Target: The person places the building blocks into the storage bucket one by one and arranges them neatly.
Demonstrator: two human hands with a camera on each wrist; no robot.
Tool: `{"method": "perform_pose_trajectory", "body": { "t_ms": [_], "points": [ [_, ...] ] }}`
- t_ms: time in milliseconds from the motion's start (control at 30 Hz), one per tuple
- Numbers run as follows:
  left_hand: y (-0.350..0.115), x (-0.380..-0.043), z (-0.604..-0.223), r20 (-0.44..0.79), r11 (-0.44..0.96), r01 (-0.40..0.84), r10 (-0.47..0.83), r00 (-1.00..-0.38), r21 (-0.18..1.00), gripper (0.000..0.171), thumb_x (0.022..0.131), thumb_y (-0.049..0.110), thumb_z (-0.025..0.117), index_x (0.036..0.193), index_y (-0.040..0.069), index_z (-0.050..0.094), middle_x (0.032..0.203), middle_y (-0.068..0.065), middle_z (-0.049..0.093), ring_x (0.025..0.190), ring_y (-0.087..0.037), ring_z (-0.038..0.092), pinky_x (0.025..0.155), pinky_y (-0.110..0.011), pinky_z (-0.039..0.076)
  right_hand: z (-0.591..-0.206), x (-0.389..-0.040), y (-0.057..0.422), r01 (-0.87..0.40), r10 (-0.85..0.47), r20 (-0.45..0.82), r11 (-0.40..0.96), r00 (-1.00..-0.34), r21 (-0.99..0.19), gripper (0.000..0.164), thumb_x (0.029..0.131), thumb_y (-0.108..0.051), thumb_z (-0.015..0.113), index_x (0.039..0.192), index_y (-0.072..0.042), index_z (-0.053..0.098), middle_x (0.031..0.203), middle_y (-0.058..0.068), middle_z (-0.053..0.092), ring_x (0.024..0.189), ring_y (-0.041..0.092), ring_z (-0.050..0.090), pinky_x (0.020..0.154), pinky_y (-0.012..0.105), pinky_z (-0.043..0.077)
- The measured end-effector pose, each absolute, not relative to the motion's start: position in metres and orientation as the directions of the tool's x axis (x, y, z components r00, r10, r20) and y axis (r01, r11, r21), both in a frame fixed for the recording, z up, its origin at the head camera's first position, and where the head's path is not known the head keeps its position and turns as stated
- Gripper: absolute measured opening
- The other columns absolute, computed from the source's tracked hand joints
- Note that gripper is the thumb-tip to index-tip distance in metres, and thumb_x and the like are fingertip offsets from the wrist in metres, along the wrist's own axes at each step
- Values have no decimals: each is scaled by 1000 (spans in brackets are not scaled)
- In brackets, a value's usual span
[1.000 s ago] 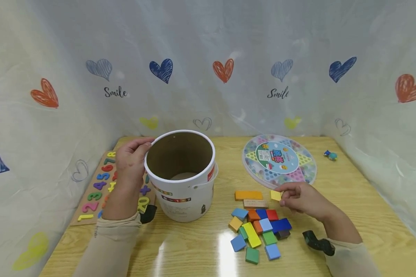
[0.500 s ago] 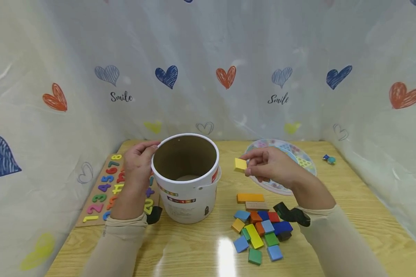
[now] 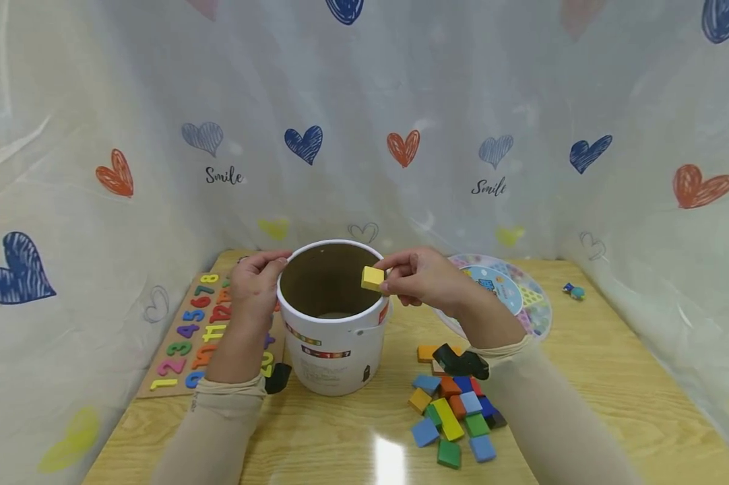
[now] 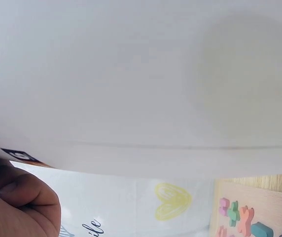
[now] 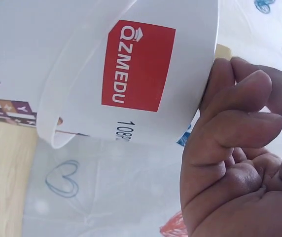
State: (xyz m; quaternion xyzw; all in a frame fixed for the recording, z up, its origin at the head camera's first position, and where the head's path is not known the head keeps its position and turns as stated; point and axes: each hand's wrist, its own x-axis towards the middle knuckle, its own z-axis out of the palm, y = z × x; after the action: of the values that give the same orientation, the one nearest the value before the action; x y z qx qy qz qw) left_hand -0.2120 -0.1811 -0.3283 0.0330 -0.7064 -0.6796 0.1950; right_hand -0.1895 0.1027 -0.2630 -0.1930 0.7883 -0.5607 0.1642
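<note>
A white bucket (image 3: 334, 357) with a brown inside stands upright on the table, its mouth facing up. My left hand (image 3: 252, 286) grips the rim at its left side, thumb and fingers on the edge. Over the right part of the mouth, a yellow block (image 3: 373, 278) is pinched between the thumb and fingers of my right hand (image 3: 422, 275). In the right wrist view only a corner of the yellow block (image 5: 223, 51) shows beyond the bucket wall. Right of the bucket lies a loose group of coloured wooden blocks (image 3: 446, 412), partly behind the right sleeve.
A wooden number board (image 3: 176, 337) with coloured digits lies left of the bucket. Behind my right arm is a round game board (image 3: 537, 316). At the far right sits a small blue-green toy (image 3: 573, 291). A printed curtain (image 3: 449, 81) encloses the table (image 3: 613, 391).
My right hand has carried the yellow block up and left, from beside the other blocks to over the bucket's mouth. My left hand keeps its hold on the rim. The head view has shifted slightly.
</note>
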Motion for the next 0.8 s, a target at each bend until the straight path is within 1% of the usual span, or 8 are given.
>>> {"method": "perform_pose_trajectory", "body": {
  "t_ms": [100,200,300,367,467,567,700,800],
  "points": [
    [-177,-213,-330,216,78,202,-314,-924,976,19,92,19,61,104,7,72,104,-6,62,96,-21,59,78,-31,54,-266,-183,115,-142,-463,-23,318,-886,-937,43,84,-17,71,125,-14,58,85,18,62,55,20,45,48,27,40],
    [-175,-214,-330,213,87,195,-313,-926,977,20,92,19,61,104,8,72,104,-6,63,96,-21,59,80,-33,54,-273,-168,143,-163,-422,2,347,-907,-924,46,85,-23,71,128,-16,55,86,17,63,52,21,44,46,30,40],
    [-175,-215,-328,224,92,206,-300,-927,974,20,92,20,61,105,8,71,105,-6,63,97,-21,59,83,-37,53,-288,-149,182,-164,-372,10,384,-928,-909,45,87,-25,69,128,-13,55,84,16,62,49,22,42,42,33,39],
    [-176,-215,-326,235,95,217,-295,-926,972,20,93,20,60,104,8,71,104,-5,62,97,-20,58,84,-38,53,-306,-135,210,-148,-339,1,407,-941,-901,43,88,-24,67,127,-9,56,80,15,62,48,21,42,40,33,39],
    [-179,-215,-324,244,91,228,-291,-925,969,20,93,21,60,103,8,71,104,-4,62,98,-21,57,85,-39,53,-341,-115,247,-59,-283,-68,417,-957,-907,46,88,-23,67,127,-2,54,73,11,60,48,18,43,39,32,38],
    [-180,-214,-323,231,81,217,-289,-929,973,21,93,24,61,104,10,71,105,-3,62,100,-22,57,86,-40,52,-377,-99,277,76,-249,-187,397,-950,-915,52,89,-22,66,132,2,49,68,8,57,48,14,43,42,28,40],
    [-180,-213,-324,199,66,188,-289,-936,980,21,93,27,61,105,12,71,107,-3,61,101,-22,56,87,-39,52,-414,-86,298,200,-295,-307,344,-905,-917,54,92,-18,61,137,5,42,71,9,59,50,13,46,44,25,42],
    [-179,-211,-324,193,62,183,-291,-937,981,21,93,26,60,105,12,71,107,-3,61,101,-21,56,87,-38,52,-430,-82,303,240,-354,-340,297,-871,-924,52,92,-15,60,137,5,43,75,8,61,52,13,48,45,23,42]
  ]
}}
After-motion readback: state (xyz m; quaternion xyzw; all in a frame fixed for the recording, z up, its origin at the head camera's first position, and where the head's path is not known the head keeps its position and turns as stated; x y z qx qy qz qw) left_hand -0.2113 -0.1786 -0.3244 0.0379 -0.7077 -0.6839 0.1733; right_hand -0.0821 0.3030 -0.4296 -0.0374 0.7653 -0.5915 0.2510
